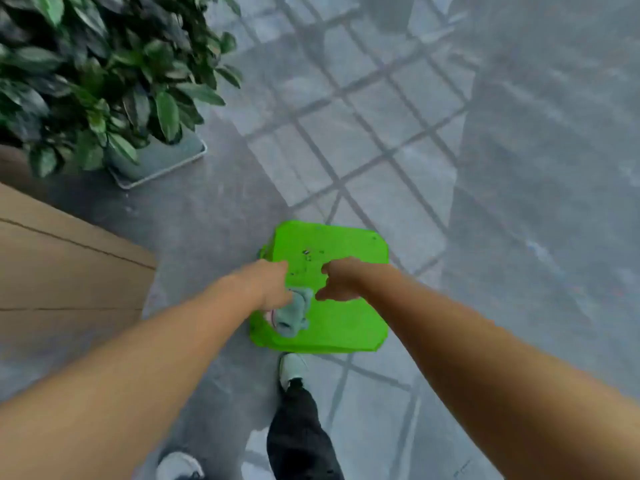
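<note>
Gripping a crumpled grey-green cloth (294, 311) in our left hand (273, 285), we hold it over the bright green square plastic box (346, 320) beneath both hands; our right hand (341, 280), loosely curled, holds nothing.

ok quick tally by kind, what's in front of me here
hands: 2, left hand, right hand
shoes: 2
green box: 1
cloth: 1
plant: 1
total: 7
</note>
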Demonstrator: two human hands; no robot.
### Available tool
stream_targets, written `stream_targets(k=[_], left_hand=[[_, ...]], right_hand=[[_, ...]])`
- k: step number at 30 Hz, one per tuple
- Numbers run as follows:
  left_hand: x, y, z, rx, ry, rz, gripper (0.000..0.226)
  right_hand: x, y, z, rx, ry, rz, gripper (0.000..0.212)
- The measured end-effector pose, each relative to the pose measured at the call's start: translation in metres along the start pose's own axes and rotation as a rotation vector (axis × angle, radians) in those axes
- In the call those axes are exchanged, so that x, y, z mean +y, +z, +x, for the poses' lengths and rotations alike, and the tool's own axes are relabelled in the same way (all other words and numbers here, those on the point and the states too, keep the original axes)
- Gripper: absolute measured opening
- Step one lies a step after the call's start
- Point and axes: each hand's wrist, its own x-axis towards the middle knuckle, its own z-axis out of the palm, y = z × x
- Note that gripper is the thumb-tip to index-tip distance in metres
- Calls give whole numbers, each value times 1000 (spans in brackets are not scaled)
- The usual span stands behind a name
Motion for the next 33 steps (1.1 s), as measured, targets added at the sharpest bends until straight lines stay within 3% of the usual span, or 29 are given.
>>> stream_targets(k=[3,5,8,14,17,21,24,28,31,33], left_hand=[[-29,70,42,42,-56,-210,68],[-45,116,53,184,-38,-369,65],[-69,154,66,404,57,-676,62],[-96,158,51,500,175,-990,40],[-134,156,27,501,37,-1226,30],[-241,185,20,535,-211,-1481,22],[-326,226,53,598,-432,-1683,25],[-402,293,138,789,-545,-1956,36],[-448,342,210,880,-569,-1980,28],[-481,380,238,1010,-657,-1727,20]], right_hand=[[-12,70,50,-9,-30,213,59],[-16,112,65,161,-67,378,50],[-7,137,77,404,-138,421,51],[-36,114,83,354,-198,363,41],[-88,104,103,353,-279,283,37],[-193,138,176,312,-393,330,28],[-270,192,260,234,-402,407,43],[-333,260,376,112,-409,390,55],[-341,292,460,194,-478,284,51],[-340,304,512,295,-481,301,50]])
